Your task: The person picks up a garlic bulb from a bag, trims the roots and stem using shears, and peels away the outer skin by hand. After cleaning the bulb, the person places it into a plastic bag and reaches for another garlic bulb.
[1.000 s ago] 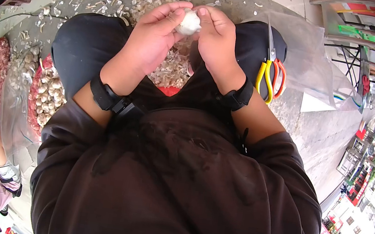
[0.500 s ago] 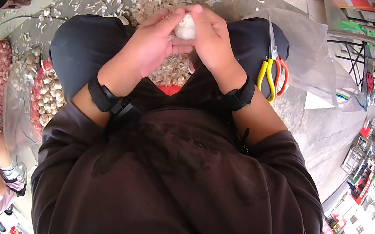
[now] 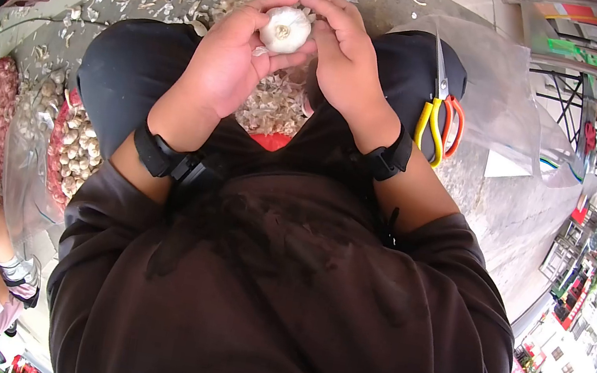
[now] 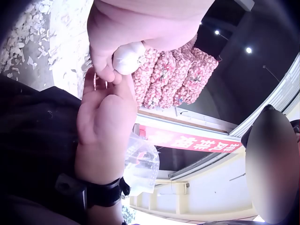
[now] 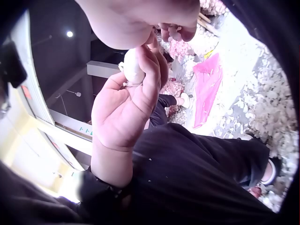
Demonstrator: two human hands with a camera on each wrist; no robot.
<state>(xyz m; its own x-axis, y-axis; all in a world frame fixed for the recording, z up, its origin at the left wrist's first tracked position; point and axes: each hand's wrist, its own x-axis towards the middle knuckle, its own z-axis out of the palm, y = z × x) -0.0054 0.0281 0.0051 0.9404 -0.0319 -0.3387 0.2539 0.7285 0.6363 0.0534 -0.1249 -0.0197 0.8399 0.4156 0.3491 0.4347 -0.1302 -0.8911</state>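
In the head view my left hand (image 3: 229, 58) holds a white garlic bulb (image 3: 286, 30) with its stem scar turned up, fingers round its far and near sides. A loose flake of skin hangs at the bulb's lower left edge. Close on the other side is my right hand (image 3: 351, 58), its fingertips right by the left fingertips. The right wrist view has curled right-hand fingers (image 5: 187, 33) with a pale flake of garlic skin (image 5: 174, 32) between them. Across from it, the left hand (image 5: 124, 110) grips the bulb (image 5: 133, 65). The left wrist view again puts the bulb (image 4: 128, 58) in the left fingers.
Scissors (image 3: 437, 123) with yellow and orange handles lie on the right thigh. Garlic skins (image 3: 272, 108) lie between the legs, and more scatter over the floor ahead. A red net sack of garlic bulbs (image 3: 77, 151) stands at left. Clear plastic sheeting (image 3: 494, 85) is at right.
Both hands worked close around the bulb earlier. Now the left hand has turned it stem scar up and moved slightly left, and the right hand has drawn back from it.
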